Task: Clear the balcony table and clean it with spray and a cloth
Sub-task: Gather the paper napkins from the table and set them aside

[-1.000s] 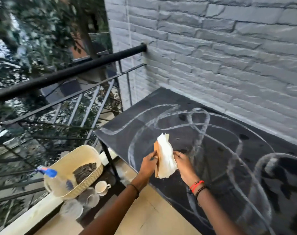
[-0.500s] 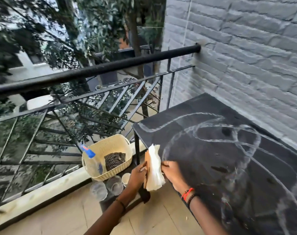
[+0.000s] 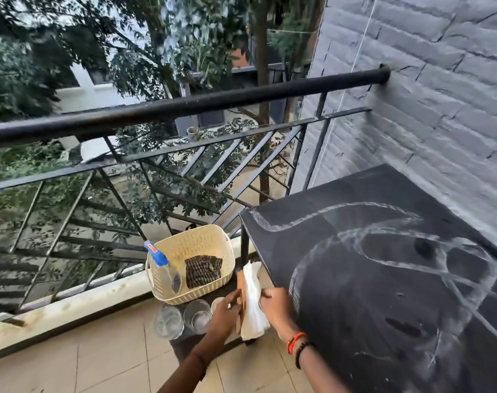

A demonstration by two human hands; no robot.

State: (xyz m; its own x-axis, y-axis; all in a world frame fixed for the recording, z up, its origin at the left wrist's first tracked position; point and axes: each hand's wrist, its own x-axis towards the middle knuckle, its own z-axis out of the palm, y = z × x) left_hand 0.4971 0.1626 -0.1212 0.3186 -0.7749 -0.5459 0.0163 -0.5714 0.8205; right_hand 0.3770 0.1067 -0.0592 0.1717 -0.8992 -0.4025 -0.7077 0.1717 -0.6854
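The black table (image 3: pixel 383 279) stands against the grey brick wall, its top streaked with pale wet wipe marks. Both hands hold a folded white cloth (image 3: pixel 253 302) with a brown piece behind it, just past the table's left edge. My left hand (image 3: pixel 224 313) grips its left side and my right hand (image 3: pixel 275 304) grips its right side. A cream basket (image 3: pixel 202 242) on the floor holds a clear spray bottle with a blue trigger (image 3: pixel 162 265) and a dark striped cloth (image 3: pixel 203 269).
Two clear glasses (image 3: pixel 168 321) (image 3: pixel 197 316) and a partly hidden cup (image 3: pixel 217 303) sit on a dark mat beside the basket. A black metal railing (image 3: pixel 185 106) bounds the balcony on the left. Beige floor tiles (image 3: pixel 100 361) lie below my arms.
The view has swung left and my hands have carried the cloth from above the tabletop off its left edge, towards the basket and glasses.
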